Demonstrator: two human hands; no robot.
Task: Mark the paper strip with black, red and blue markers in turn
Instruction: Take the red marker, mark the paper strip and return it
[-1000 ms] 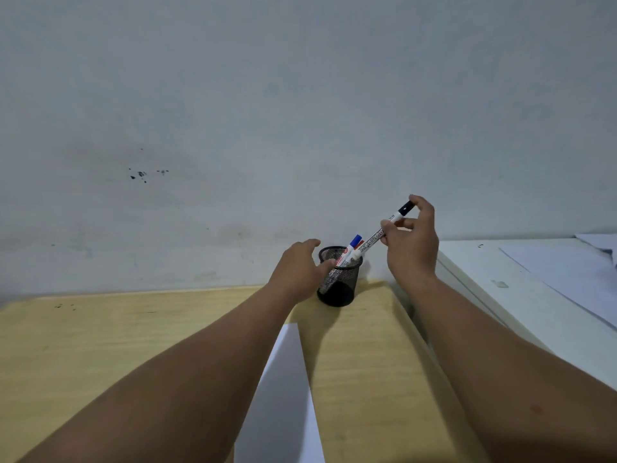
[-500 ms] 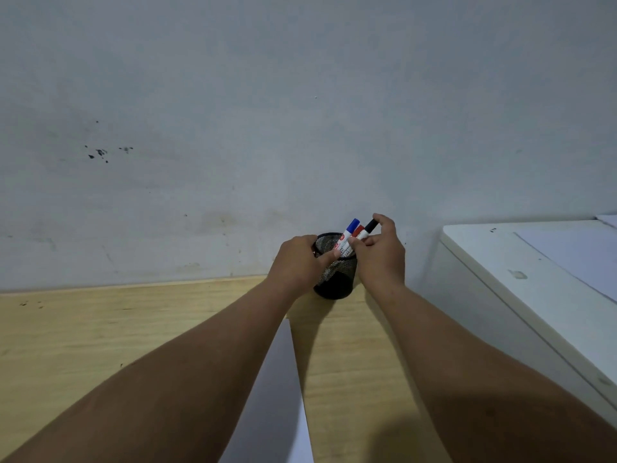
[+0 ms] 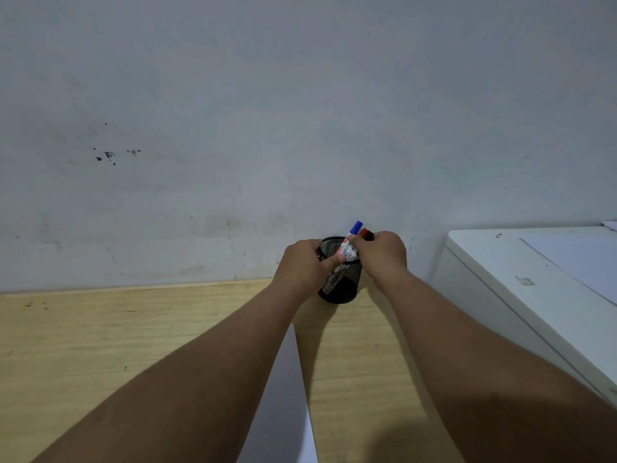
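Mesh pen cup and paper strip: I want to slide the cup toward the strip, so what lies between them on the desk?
In the head view, only bare wooden desk, shadowed, lies between the mesh pen cup and the paper strip.

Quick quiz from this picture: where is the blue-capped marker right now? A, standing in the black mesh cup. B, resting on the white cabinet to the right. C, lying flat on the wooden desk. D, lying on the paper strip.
A: the blue-capped marker sticks up out of the black mesh cup, which the left hand steadies while the right hand sits at the markers.
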